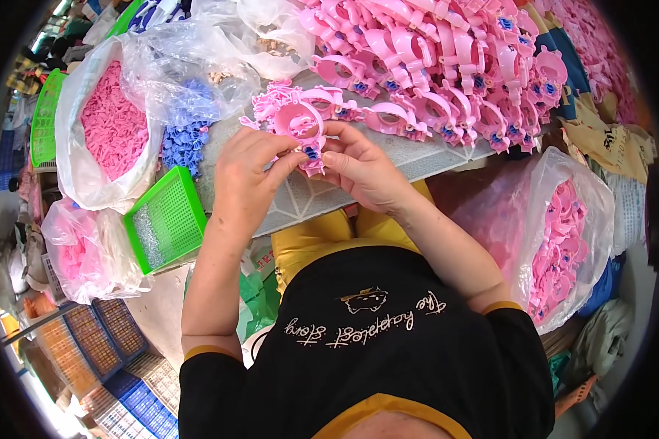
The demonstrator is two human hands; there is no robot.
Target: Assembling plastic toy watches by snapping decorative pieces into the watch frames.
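Note:
Between my two hands, at the near edge of the table, is a pink plastic ring-shaped part (314,165) with a small blue piece set in its lower end. My left hand (250,162) pinches it from the left with thumb and fingertips. My right hand (365,165) closes on its lower right side, and the fingers partly hide that end. Just behind it lie loose pink pieces (277,94). A large heap of similar pink ring parts (439,55) with blue pieces covers the table to the right and beyond.
To the left, a white sack of small pink pieces (113,121) stands beside a pile of blue pieces (185,143). A green basket (170,219) holds tiny shiny bits. Clear plastic bags (198,55) lie at the back. On the right hangs a plastic bag of pink parts (560,252).

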